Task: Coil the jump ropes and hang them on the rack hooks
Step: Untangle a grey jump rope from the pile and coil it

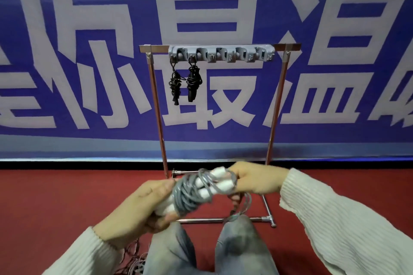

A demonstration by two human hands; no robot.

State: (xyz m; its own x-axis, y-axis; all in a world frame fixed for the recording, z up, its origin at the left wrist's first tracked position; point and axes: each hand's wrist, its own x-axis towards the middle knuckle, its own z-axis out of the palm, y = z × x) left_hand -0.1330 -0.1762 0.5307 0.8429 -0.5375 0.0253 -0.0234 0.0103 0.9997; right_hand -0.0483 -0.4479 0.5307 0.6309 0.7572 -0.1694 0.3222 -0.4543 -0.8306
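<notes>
A grey jump rope (190, 194) with white handles is wound into a bundle between my hands, low in the middle of the view. My left hand (145, 203) grips the lower end of the handles. My right hand (254, 181) pinches the rope's loose loops at the upper right of the bundle; a slack strand hangs down from it to my knee. Beyond stands a metal rack (277, 100) with a grey hook strip (221, 53) on its top bar. Two coiled black ropes (175, 83) (193, 82) hang on the two leftmost hooks.
More loose rope (134, 263) lies on the red floor by my left knee. My knees in grey trousers (237, 245) sit below the bundle. The rack's base bars (201, 220) rest on the floor just ahead. A blue banner with large white characters (89, 73) covers the wall behind.
</notes>
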